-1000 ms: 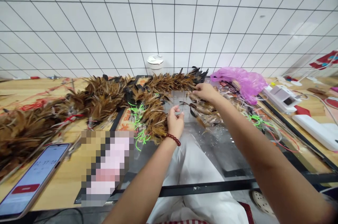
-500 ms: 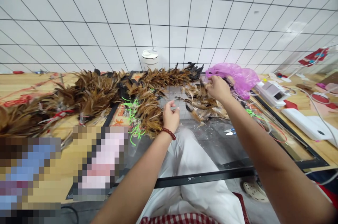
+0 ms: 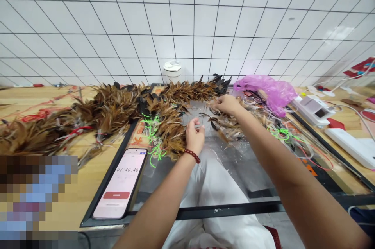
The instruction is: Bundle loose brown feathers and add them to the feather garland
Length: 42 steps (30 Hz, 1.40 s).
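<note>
My left hand (image 3: 195,136), with a dark red bead bracelet (image 3: 192,155) at the wrist, hovers over the glass tabletop, its thumb and fingers pinched together. Whatever they hold is too small to make out. Right beside it lies a thick brown feather garland (image 3: 170,128) with bright green ties (image 3: 156,155). Across the glass, my right hand (image 3: 227,105) has its fingers pinched at the edge of a pile of loose brown feathers (image 3: 231,126). Its fingertips are partly hidden, so what they grip is unclear.
More feather garlands (image 3: 111,104) stretch left. A phone (image 3: 120,184) showing a timer lies at the front left. Behind stands a white lidded cup (image 3: 172,70) by the tiled wall. A pink plastic bag (image 3: 268,88), green strings (image 3: 283,133) and a white power strip (image 3: 350,145) are at right.
My right hand has moved left, away from the pink bag, to the near side of the loose feathers. My left hand keeps its pinch in about the same place. The view has shifted slightly.
</note>
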### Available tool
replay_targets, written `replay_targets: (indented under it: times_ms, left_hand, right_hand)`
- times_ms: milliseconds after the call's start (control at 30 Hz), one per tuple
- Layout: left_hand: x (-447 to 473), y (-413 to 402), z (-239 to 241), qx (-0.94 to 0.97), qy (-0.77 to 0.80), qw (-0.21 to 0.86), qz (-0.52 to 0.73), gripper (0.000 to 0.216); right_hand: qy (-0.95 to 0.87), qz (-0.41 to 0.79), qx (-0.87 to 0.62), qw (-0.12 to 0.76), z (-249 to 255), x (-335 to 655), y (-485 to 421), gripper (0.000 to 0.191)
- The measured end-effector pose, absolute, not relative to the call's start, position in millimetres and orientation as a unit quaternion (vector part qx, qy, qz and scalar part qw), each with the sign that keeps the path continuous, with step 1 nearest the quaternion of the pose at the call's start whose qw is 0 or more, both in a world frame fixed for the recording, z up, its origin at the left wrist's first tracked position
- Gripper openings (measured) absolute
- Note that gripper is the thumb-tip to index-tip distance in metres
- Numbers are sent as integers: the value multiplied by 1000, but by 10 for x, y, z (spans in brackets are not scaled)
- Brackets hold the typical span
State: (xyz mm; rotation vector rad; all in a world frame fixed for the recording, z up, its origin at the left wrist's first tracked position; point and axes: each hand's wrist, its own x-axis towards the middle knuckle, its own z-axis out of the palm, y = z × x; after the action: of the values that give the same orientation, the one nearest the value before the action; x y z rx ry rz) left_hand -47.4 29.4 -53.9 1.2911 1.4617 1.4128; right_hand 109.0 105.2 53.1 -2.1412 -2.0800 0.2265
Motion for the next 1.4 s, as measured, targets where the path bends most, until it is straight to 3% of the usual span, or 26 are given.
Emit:
replay_targets:
  times_ms: [133, 333, 433, 567, 733, 933, 1233, 1300, 1400]
  left_hand:
    - [-468, 287, -528, 499, 564, 355, 554, 34]
    - [-467, 269, -503, 490, 565, 357, 560, 36]
    - [-466, 272, -516, 488, 559, 362, 564, 37]
    - [-469, 284, -538, 489, 560, 356, 567, 38]
    - [-467, 256, -511, 492, 572, 357, 550, 37]
    - [-437, 222, -437, 461, 583, 369, 558, 45]
    - [-412, 236, -433, 482, 594, 349, 541, 45]
    - [-413, 241, -433, 484, 595, 345, 541, 45]
    - [-419, 250, -446, 488, 592, 337, 546, 45]
  right_hand:
    - [-700, 89, -699, 111, 718, 1339, 938, 25]
    - [-693, -75, -714, 56, 696, 1243, 820, 34]
    - [-774, -44, -631, 13, 558, 937, 812, 31]
    - [-871, -26, -487, -55, 365, 629, 819, 41]
    - [-796, -61, -596, -87, 386, 806, 1018, 32]
    - [-706, -48, -706, -12, 502, 1118, 1413, 36]
    - [-825, -55, -562, -24, 242, 943, 1519, 35]
    - [-820, -31, -571, 27, 285, 991, 1498, 28]
    - [-773, 46, -603, 193, 475, 1162, 1378, 20]
